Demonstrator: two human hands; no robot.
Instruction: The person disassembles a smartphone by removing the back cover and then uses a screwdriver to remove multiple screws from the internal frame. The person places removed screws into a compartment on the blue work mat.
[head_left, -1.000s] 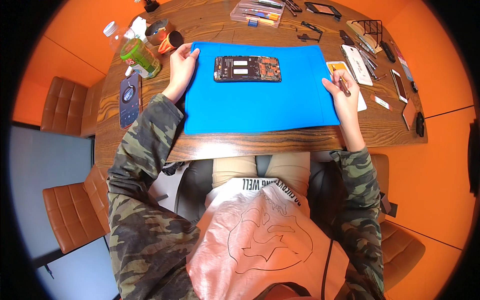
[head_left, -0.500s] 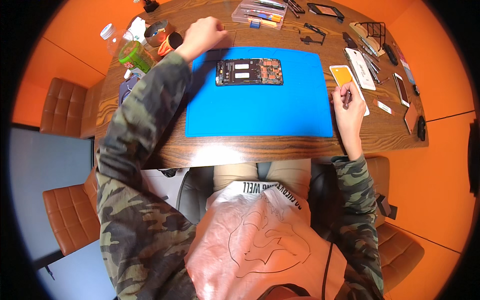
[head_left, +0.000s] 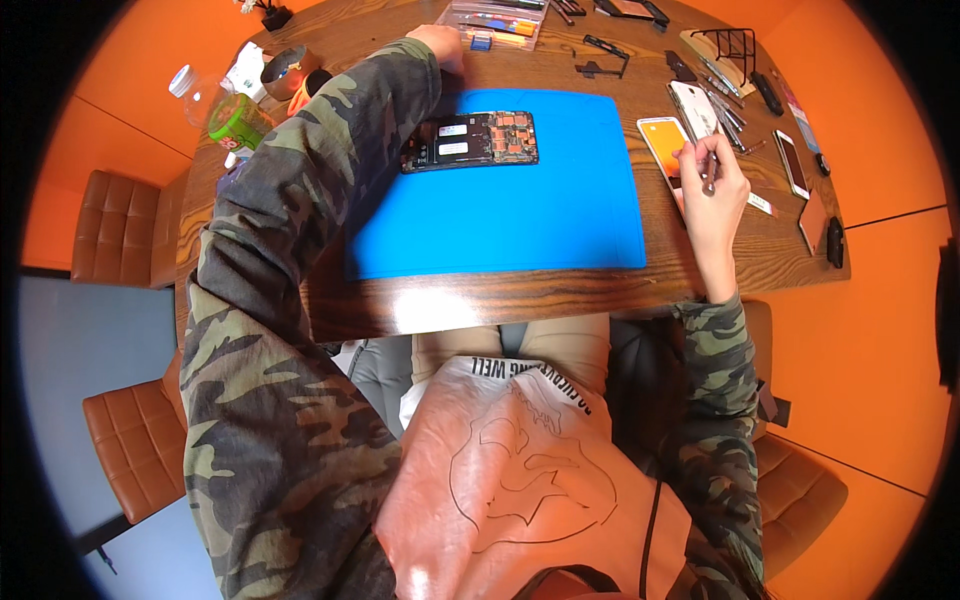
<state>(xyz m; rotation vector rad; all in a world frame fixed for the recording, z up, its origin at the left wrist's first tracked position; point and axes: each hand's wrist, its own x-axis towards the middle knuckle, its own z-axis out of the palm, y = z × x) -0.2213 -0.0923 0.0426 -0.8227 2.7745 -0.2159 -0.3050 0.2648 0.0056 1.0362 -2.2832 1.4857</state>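
Note:
My left arm reaches far forward, and my left hand [head_left: 437,46] is at the near left corner of a clear plastic case [head_left: 497,38] holding pens and slim tools. Its fingers are mostly hidden behind the back of the hand. Over at the right, my right hand [head_left: 715,188] is closed round a slim metal tool [head_left: 709,182], above a phone with a yellow-orange screen [head_left: 662,140]. An opened phone with its circuit board bare [head_left: 471,139] lies on the blue mat [head_left: 500,220]; my left sleeve passes by its left end.
A green-labelled bottle [head_left: 236,120] and a round container [head_left: 288,72] stand at the left. On the right lie a white phone [head_left: 692,108], several slim tools, another phone [head_left: 792,163] and a black wire stand [head_left: 728,50]. A dark frame piece [head_left: 604,58] lies beyond the mat.
My left hand has moved forward and right to the plastic case. My right hand has lifted slightly away from the mat with the tool. The whole view has shifted a little.

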